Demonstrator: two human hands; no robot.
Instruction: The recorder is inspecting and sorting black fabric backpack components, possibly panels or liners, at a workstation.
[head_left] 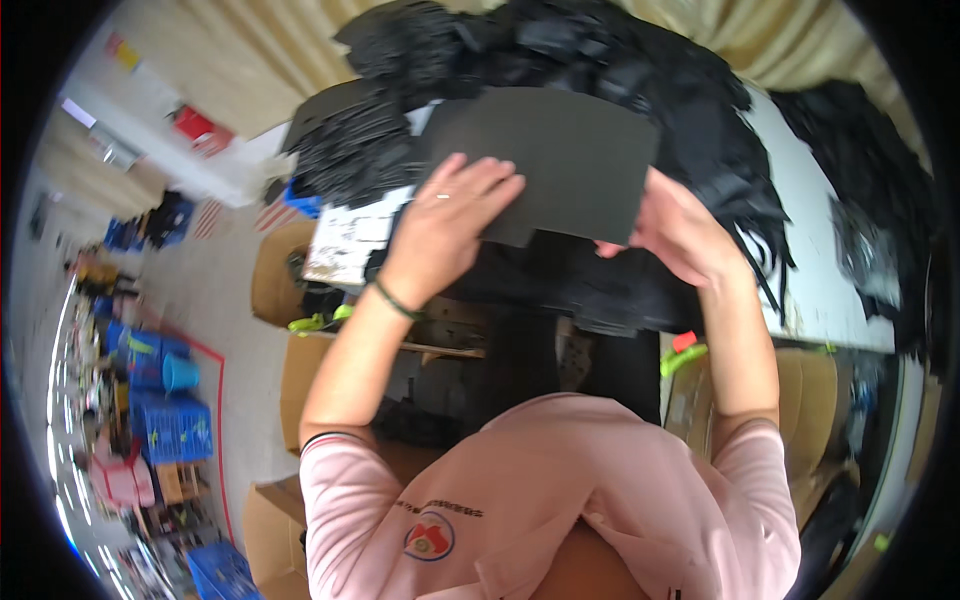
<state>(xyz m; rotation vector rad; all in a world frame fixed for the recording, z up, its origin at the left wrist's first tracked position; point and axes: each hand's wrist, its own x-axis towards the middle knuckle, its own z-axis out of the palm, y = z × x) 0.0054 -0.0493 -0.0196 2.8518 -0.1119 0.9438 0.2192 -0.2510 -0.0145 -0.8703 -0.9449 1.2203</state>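
Note:
A dark grey, stiff flat panel [575, 155] with a curved far edge is above the near part of the table. My left hand [450, 220] lies with its fingers stretched flat over the panel's left part. At the panel's right edge, my right hand [682, 228] grips it, some fingers hidden behind. Black fabric [510, 275] shows below the panel and hangs over the table's near edge.
Stacked black pieces [355, 145] stand at the left of the white table [825, 255]. A large heap of black fabric [700, 110] fills the back and right, with clear plastic bags [862, 250] farther right. Cardboard boxes [280, 275] stand by the table, and blue crates [175, 428] at far left.

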